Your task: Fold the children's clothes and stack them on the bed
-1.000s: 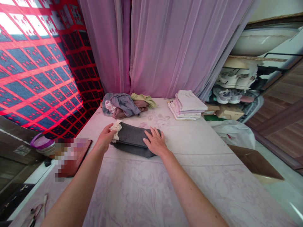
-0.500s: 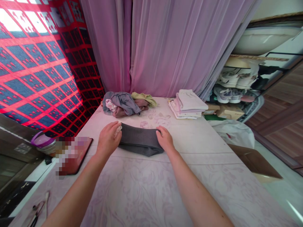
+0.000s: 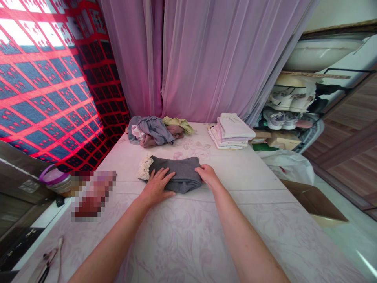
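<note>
A dark grey folded garment (image 3: 179, 169) lies on the table in front of me, with cream lace trim (image 3: 144, 167) showing at its left end. My left hand (image 3: 157, 184) rests flat on the garment's left part, fingers spread. At the right end, my right hand (image 3: 207, 174) pinches the garment's edge between thumb and fingers. What kind of garment it is cannot be made out while folded.
Behind it sits a heap of crumpled clothes (image 3: 154, 131) at the back left. A stack of folded white clothes (image 3: 232, 131) stands at the back right. A blurred-out flat object (image 3: 94, 194) and a cable (image 3: 59, 251) lie on the left side. Shoes (image 3: 279, 118) fill a rack on the right.
My left hand has let go of the garment's left end and moved right, onto its top. The lace trim now shows. My right hand still grips the right end.
</note>
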Demonstrator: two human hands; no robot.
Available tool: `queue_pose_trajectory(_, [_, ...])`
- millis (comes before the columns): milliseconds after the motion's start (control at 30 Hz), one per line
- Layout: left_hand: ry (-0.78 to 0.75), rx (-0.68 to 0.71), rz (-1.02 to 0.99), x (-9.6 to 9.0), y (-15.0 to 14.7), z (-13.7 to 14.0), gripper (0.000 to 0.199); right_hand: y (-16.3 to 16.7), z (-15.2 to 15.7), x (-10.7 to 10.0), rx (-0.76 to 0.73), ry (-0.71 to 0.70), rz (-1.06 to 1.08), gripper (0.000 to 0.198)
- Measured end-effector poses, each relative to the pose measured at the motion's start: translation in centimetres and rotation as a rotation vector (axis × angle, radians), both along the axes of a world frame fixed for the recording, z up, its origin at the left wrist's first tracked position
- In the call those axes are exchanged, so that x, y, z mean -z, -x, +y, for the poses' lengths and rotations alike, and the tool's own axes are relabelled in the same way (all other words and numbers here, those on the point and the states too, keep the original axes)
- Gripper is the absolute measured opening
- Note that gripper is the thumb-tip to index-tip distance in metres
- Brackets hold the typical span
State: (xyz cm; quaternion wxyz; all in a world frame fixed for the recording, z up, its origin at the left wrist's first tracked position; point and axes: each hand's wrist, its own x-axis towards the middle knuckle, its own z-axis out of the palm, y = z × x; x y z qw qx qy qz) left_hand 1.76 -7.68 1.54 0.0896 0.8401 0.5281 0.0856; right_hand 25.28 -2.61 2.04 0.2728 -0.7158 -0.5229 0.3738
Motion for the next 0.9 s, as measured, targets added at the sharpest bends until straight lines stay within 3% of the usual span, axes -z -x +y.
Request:
queue_pose_trajectory(167, [-0.031,-0.044,0.008,0.2,-0.5,-0.1,0.076,-1.2,-1.2,0.3,0.006,-0.131,-0.12,0.036])
queue_pose_trajectory(367, [-0.029,-0.076,0.007,-0.2,-1.2,-0.1,0.066,-1.2,-4.9,-0.1,-0.234,-0.33,-0.271,0.058])
queue_pose_trajectory(667, [-0.118,-0.252,0.007,0.8,-4.9,-0.8,0.064,1.6,-6.2,0.3,-0.182,-0.312,-0.538,0.045])
queue_pose_trajectory(900, [-0.138,-0.263,0.027,1.2,-5.1,-0.7,0.062,1.7,-5.9,-0.1,-0.272,-0.255,-0.586,0.056])
